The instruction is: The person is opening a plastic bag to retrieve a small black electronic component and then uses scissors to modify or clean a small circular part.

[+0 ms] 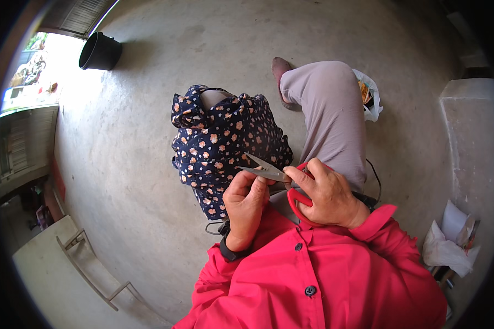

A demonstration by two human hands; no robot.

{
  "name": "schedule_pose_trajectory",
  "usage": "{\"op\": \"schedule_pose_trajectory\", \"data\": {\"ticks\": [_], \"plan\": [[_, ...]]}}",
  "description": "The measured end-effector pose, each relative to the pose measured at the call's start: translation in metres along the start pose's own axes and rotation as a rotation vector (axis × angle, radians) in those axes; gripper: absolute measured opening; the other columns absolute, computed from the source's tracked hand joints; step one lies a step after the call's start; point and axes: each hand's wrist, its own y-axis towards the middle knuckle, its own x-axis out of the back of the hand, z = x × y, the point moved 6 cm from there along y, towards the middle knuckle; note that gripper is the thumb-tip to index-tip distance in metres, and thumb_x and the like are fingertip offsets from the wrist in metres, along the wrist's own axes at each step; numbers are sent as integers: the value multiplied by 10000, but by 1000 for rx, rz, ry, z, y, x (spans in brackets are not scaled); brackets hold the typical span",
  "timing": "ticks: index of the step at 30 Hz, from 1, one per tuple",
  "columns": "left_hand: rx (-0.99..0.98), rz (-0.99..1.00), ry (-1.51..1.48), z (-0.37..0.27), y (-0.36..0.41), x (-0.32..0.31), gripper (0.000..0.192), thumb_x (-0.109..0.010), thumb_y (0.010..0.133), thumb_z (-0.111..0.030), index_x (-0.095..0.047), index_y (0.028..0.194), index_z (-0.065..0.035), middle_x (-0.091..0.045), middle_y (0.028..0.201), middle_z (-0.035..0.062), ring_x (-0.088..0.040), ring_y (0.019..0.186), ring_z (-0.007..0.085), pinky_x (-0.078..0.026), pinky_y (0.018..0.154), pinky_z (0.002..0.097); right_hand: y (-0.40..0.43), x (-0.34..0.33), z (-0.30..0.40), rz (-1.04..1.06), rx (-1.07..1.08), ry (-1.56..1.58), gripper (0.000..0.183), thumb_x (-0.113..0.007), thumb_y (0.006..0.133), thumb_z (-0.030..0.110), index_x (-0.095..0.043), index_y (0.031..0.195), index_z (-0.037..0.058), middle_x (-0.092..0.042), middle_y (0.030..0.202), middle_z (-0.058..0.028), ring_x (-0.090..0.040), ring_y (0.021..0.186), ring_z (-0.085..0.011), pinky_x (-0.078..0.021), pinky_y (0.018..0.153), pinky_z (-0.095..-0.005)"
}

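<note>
My right hand [329,193] grips red-handled scissors [298,209] over my lap, their blades parted and pointing left. Beside the lower blade, my left hand [247,195] has its thumb and forefinger pinched together close to the metal; whether something small is between them cannot be told. Dark blue floral fabric [226,144] lies bunched over the leg on the left, just beyond the blades. Grey trousers cover the other leg.
On the concrete floor a black bucket [103,51] is at the upper left. A white plastic bag [372,96] lies behind the right knee. Another white bag [444,251] sits at the lower right beside a concrete ledge [473,135]. A pale table-like surface [53,263] is at the lower left.
</note>
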Motion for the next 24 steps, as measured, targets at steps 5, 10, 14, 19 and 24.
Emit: {"op": "schedule_pose_trajectory", "data": {"ticks": [5,10,14,19,24], "plan": [[-9,-6,-10,-3,0,-2,93,-554,950,-52,-590,982,28,-663,839,64,-491,576,40,-377,500,177,-3,-4,-2,-2,-15,1,560,-724,694,191,-541,1212,85,-492,892,-124,-608,693,-282,-520,582,-388],[59,-10,-68,-3,3,-1,107,-551,948,-55,-590,997,32,-663,843,75,-480,568,41,-364,494,174,-2,-5,-10,-31,-22,153,506,-714,726,121,-549,1204,89,-496,862,-106,-587,653,-269,-492,564,-373],[161,13,-173,-3,5,-2,115,-550,945,-75,-596,987,22,-649,807,66,-449,542,37,-328,474,167,1,-2,-13,25,-81,343,465,-699,771,45,-551,1210,82,-496,873,-92,-563,665,-228,-472,590,-333],[210,-27,-192,-3,8,-2,83,-545,931,-69,-595,940,-3,-618,753,65,-404,468,48,-264,409,169,-1,0,-18,-16,-92,396,449,-704,792,152,-546,1211,108,-504,874,-124,-596,721,-305,-497,619,-403],[228,-36,-224,-2,8,0,58,-551,925,-72,-588,915,-29,-609,744,58,-419,472,57,-267,407,167,-3,9,-12,7,-61,284,477,-708,782,156,-541,1224,96,-503,881,-119,-595,719,-293,-499,617,-400]]}}
